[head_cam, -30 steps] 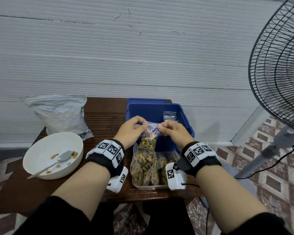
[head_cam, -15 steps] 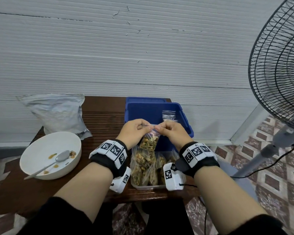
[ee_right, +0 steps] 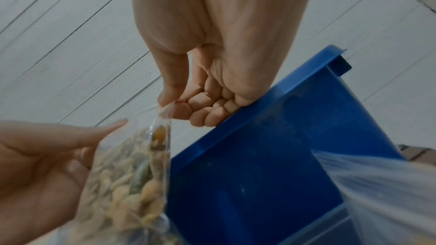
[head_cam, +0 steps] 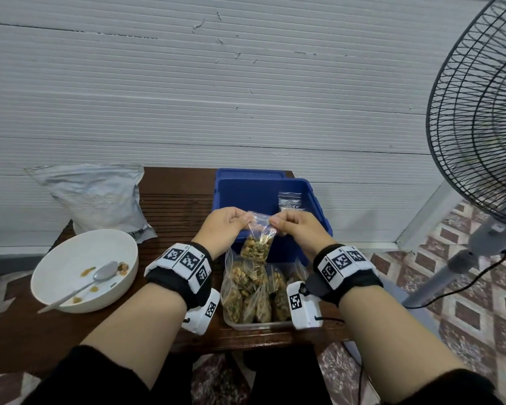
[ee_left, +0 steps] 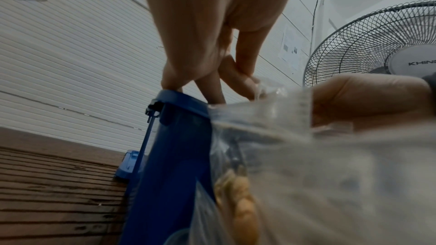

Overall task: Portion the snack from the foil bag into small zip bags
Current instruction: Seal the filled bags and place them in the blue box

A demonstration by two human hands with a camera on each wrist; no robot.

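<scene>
A small clear zip bag (head_cam: 256,242) half full of mixed snack hangs in the air in front of the blue bin (head_cam: 246,197). My left hand (head_cam: 227,225) pinches its top left corner and my right hand (head_cam: 294,226) pinches its top right corner (ee_right: 165,112), fingers curled. In the right wrist view the snack (ee_right: 127,183) shows through the plastic. The crumpled silver foil bag (head_cam: 97,197) stands at the back left of the table. Below my hands a clear tub (head_cam: 257,324) holds several filled zip bags (head_cam: 246,287).
A white bowl (head_cam: 67,258) with a spoon (head_cam: 100,273) and a few crumbs sits at the front left of the brown slatted table (head_cam: 173,206). Empty zip bags (head_cam: 289,200) lean inside the blue bin. A standing fan (head_cam: 479,127) is close at the right; a white wall runs behind.
Both hands first drew together along the top of the zip bag, then moved apart to its two corners. The bag stays held above the tub.
</scene>
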